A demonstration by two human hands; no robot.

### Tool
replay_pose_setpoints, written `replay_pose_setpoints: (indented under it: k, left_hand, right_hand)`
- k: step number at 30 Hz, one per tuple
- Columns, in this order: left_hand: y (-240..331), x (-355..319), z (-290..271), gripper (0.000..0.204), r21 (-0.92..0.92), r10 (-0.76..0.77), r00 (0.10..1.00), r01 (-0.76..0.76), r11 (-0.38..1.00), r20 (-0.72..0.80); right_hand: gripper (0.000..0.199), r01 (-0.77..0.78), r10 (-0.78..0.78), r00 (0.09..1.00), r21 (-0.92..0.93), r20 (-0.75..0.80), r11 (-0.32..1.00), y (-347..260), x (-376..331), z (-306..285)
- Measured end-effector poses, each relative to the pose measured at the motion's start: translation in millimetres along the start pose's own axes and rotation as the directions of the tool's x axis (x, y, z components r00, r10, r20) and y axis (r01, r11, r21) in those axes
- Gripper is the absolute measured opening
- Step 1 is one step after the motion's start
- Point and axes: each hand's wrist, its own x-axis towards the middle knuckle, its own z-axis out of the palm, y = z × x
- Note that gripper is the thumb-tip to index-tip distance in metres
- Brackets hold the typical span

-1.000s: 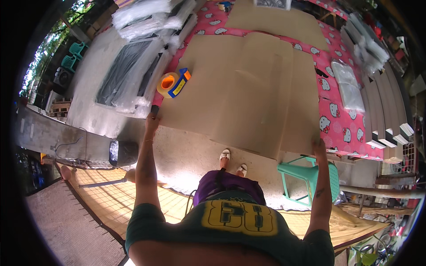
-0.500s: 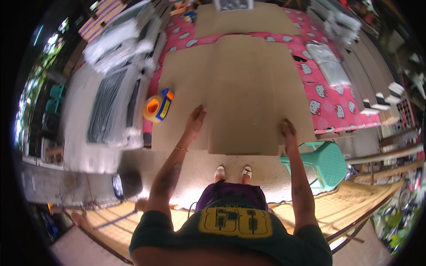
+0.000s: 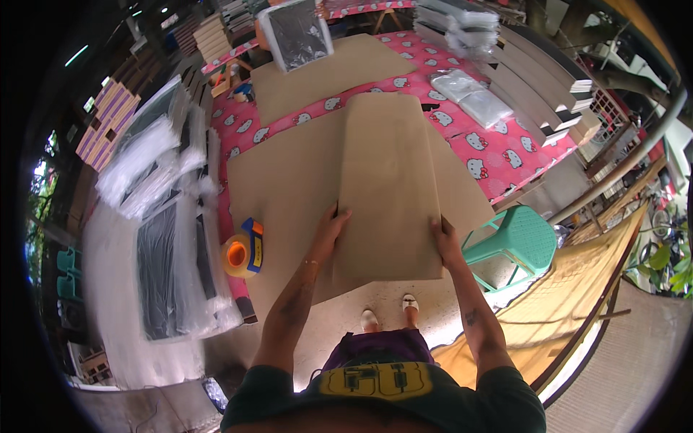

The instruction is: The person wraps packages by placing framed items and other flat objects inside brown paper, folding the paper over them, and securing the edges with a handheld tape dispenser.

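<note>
the left hand (image 3: 330, 231) and right hand (image 3: 446, 240), apart, clasp opposite long edges of the brown cardboard panel (image 3: 390, 187).

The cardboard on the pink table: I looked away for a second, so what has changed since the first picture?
The left hand and right hand have come inward from the large cardboard sheet's near corners and now hold the narrow cardboard panel by its opposite sides. The view has swung too. The tape dispenser stays at the sheet's left edge, the green stool to the right.
</note>
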Motion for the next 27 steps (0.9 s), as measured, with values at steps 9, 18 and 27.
replay_pose_setpoints:
  k: [9, 18, 27]
  left_hand:
    - [-19, 30, -5, 0.046, 0.726, 0.447, 0.849, -0.493, 0.48, 0.281]
    - [21, 5, -14, 0.031, 0.784, 0.505, 0.72, -0.607, 0.126, 0.476]
    - [-57, -120, 21, 0.064, 0.799, 0.457, 0.74, -0.594, 0.098, 0.493]
  right_hand:
    - [0.05, 0.345, -0.183, 0.934, -0.648, 0.306, 0.679, -16, -133, 73]
    - [0.048, 0.189, -0.273, 0.961, -0.805, 0.036, 0.562, 44, -74, 136]
    - [0.048, -0.208, 0.015, 0.978, 0.97, 0.208, 0.127, 24, -42, 148]
